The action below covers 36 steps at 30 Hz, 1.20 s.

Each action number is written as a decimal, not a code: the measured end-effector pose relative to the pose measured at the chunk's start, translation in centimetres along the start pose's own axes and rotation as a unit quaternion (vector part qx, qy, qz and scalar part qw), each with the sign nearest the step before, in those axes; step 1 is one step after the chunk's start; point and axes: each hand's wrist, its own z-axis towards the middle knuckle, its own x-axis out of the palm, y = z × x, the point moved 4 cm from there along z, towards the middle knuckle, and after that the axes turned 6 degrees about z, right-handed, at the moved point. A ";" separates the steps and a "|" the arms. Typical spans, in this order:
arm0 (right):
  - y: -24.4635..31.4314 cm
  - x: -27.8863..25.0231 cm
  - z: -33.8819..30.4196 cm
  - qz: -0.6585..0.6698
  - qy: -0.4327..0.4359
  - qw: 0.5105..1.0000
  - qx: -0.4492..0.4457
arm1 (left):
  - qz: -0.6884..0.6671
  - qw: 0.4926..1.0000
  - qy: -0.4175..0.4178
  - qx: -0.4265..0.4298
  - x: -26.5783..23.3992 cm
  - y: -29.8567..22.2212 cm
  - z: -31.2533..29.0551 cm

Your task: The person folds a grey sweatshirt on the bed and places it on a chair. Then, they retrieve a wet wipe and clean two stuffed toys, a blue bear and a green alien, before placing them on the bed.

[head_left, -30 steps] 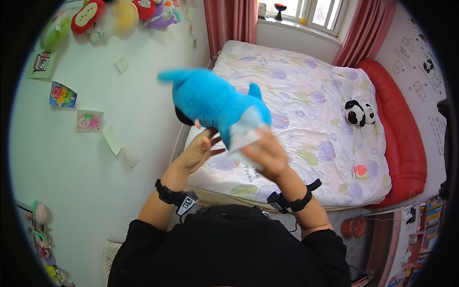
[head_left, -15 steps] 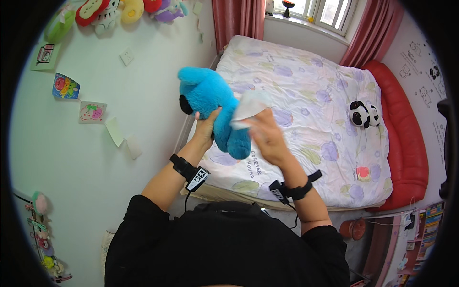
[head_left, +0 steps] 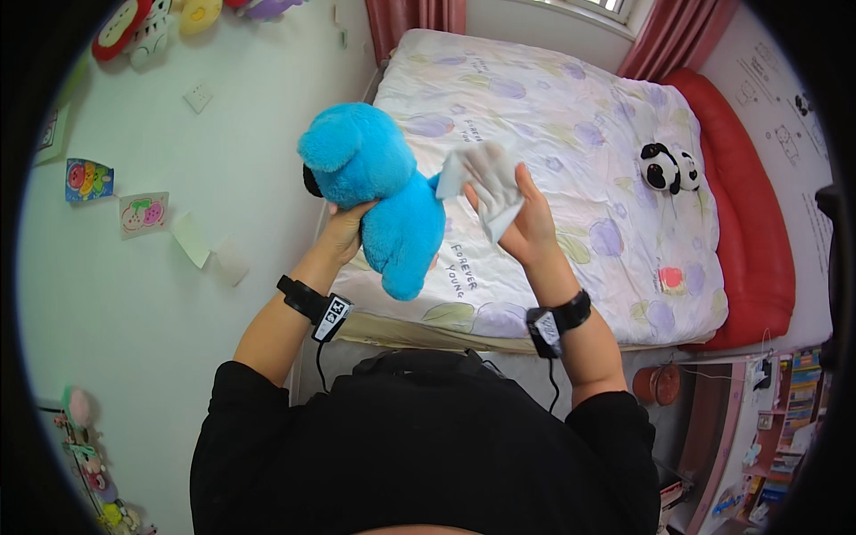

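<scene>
The left hand (head_left: pixel 346 234) curls around the blue plush toy (head_left: pixel 401 223) just below its head, though most of its fingertips are hidden in the fur. The right hand (head_left: pixel 532 223) is spread, palm toward the wearer, with a thin white sheet (head_left: pixel 492 183) draped over its fingers; no firm pinch shows. The 2 hands are apart, and the sheet's left corner hangs near the toy's back, where I cannot tell whether they touch.

The toy is held up in front of the bed's (head_left: pixel 526 111) near left part, its head toward the wall (head_left: pixel 267 143). With only 1 hand on it, a push against the lower body could twist it around that hold, and soft fur could slip through a slack grasp. The sheet looks the likelier thing to drop: with fingers this loose, a quick swing could slide it onto the bedding or bunch it up. Each wrist wears a black strap with a cable; the left cable (head_left: pixel 319 366) could catch if that arm turns sharply. The panda plush (head_left: pixel 662 168) lies well clear, by the red headboard (head_left: pixel 744 214).
</scene>
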 end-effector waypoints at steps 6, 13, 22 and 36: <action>-4.8 5.7 0.4 -0.823 0.176 0.482 -0.243 | -0.089 0.988 0.096 -0.078 1.6 0.8 0.3; -5.3 4.1 -4.1 -0.764 0.340 0.522 -0.167 | -0.057 0.996 0.061 0.032 0.9 0.0 0.6; -2.5 3.7 -2.2 -0.772 0.249 0.552 -0.195 | -0.049 0.997 0.049 0.027 0.1 0.0 -0.4; -4.0 6.4 0.3 -0.752 0.245 0.556 -0.256 | -0.071 0.991 0.113 -0.022 4.2 0.6 -3.1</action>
